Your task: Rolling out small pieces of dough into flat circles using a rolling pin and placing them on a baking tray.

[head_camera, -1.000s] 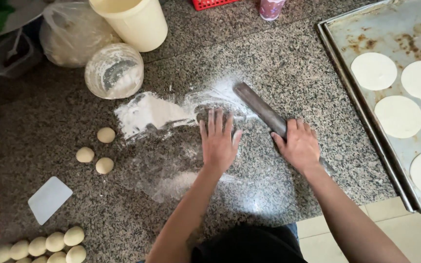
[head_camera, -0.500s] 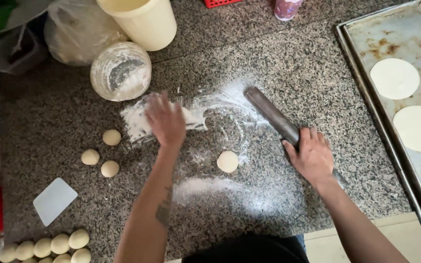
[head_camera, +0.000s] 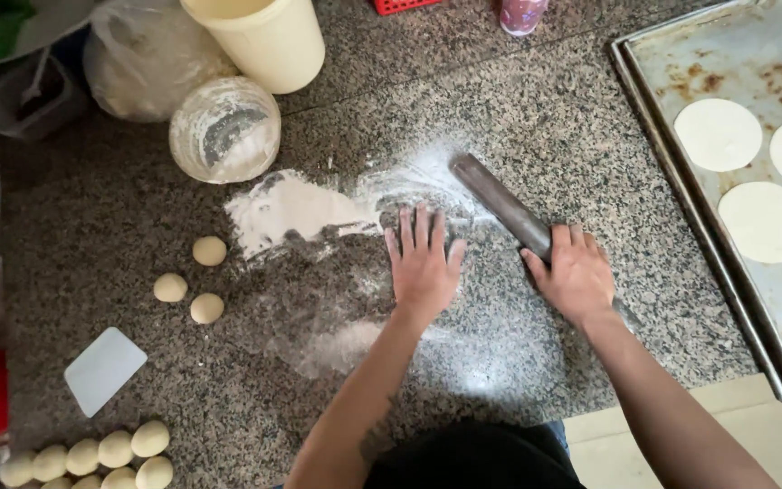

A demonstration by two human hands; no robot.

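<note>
My left hand (head_camera: 423,267) lies flat, palm down and fingers spread, on the floured patch of the speckled granite counter (head_camera: 500,91). Whatever is under the palm is hidden. My right hand (head_camera: 576,276) rests over the near end of a dark rolling pin (head_camera: 500,204), which lies at a slant just right of the left hand. A pile of white flour (head_camera: 291,208) sits left of the left fingertips. Three small dough balls (head_camera: 206,308) lie further left.
A metal baking tray (head_camera: 672,190) on the right holds several flat dough discs (head_camera: 717,134). At the back stand a floury glass bowl (head_camera: 224,129), a cream bucket (head_camera: 260,36) and a plastic bag (head_camera: 142,59). A white scraper (head_camera: 105,369) and more dough balls (head_camera: 92,453) lie near left.
My left hand came back from the flour pile and now covers the spot where a small dough piece lay. My right hand stays on the rolling pin.
</note>
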